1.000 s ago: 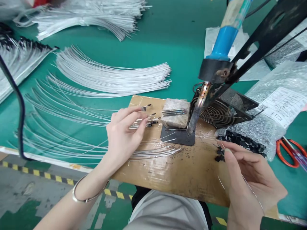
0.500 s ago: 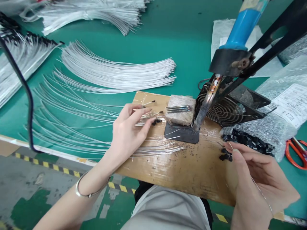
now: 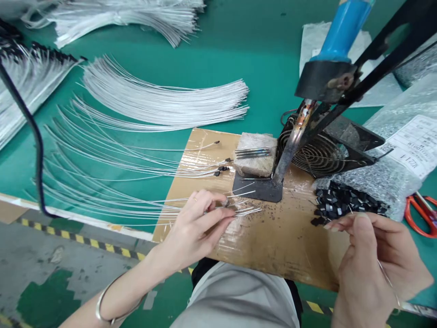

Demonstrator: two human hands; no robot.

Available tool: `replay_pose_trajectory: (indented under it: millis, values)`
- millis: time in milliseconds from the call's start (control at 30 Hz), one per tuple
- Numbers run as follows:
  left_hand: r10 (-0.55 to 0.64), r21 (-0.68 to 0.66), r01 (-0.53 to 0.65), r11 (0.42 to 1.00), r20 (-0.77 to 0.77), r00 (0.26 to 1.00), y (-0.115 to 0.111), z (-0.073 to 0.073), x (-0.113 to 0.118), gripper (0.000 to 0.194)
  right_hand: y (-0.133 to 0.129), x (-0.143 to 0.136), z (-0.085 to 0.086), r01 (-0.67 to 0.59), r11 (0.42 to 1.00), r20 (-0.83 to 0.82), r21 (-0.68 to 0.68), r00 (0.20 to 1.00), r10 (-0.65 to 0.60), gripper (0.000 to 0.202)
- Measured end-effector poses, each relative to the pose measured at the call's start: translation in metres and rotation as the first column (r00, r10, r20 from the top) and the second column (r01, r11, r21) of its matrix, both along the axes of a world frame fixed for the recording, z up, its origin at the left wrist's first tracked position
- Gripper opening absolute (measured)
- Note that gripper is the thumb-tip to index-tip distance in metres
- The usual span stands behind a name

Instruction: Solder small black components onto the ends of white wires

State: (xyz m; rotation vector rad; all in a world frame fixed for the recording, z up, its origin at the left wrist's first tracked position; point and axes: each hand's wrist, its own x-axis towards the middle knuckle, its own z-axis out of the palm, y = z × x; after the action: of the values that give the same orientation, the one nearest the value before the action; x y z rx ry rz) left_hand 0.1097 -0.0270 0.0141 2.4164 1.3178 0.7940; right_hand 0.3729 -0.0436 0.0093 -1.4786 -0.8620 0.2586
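My left hand [image 3: 206,221] is over the brown board, fingers drawn together on the bare ends of the lower white wires [image 3: 251,210]. How many wires are between the fingertips is hidden. Above it lie several white wires tipped with small black connectors [image 3: 223,169]. My right hand [image 3: 378,255] is closed at the board's right side, pinching a thin silvery wire [image 3: 385,273] that runs back across the palm. Its fingertips are beside a heap of small black connectors [image 3: 341,202].
A blue-handled soldering iron [image 3: 341,38] points down from a black stand, near a fan [image 3: 317,157]. A worn pad [image 3: 256,166] carries metal tips. White wire bundles [image 3: 164,102] lie at the back left. Red-handled scissors [image 3: 419,216] and plastic bags [image 3: 392,136] are at right.
My left hand has moved down from the black-tipped wires to the lower bare wire ends, and its fingers have closed. My right hand has shifted slightly right and down.
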Motion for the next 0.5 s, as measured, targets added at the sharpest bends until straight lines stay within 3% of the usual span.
replay_pose_trajectory:
  millis: [233,333,433,500]
  values:
    - [0.027,0.063,-0.028,0.998,0.023,0.999,0.000,-0.003,0.006,0.019,-0.007,0.011,-0.002,-0.013,0.999,-0.012,-0.041,1.000,0.012,0.013]
    - [0.077,0.108,-0.084,0.991,0.066,0.995,-0.004,0.001,0.005,0.025,-0.016,0.019,-0.004,-0.091,0.991,-0.066,-0.095,0.994,0.085,0.033]
    - [0.149,0.015,-0.151,0.988,0.093,0.984,-0.015,0.004,0.004,0.031,-0.025,0.026,-0.004,-0.186,0.965,-0.083,-0.183,0.981,0.174,0.056]
    - [0.199,-0.064,-0.195,0.979,0.074,0.977,-0.022,0.007,0.003,0.032,-0.027,0.030,-0.003,-0.197,0.943,0.021,-0.267,0.978,0.210,0.050]
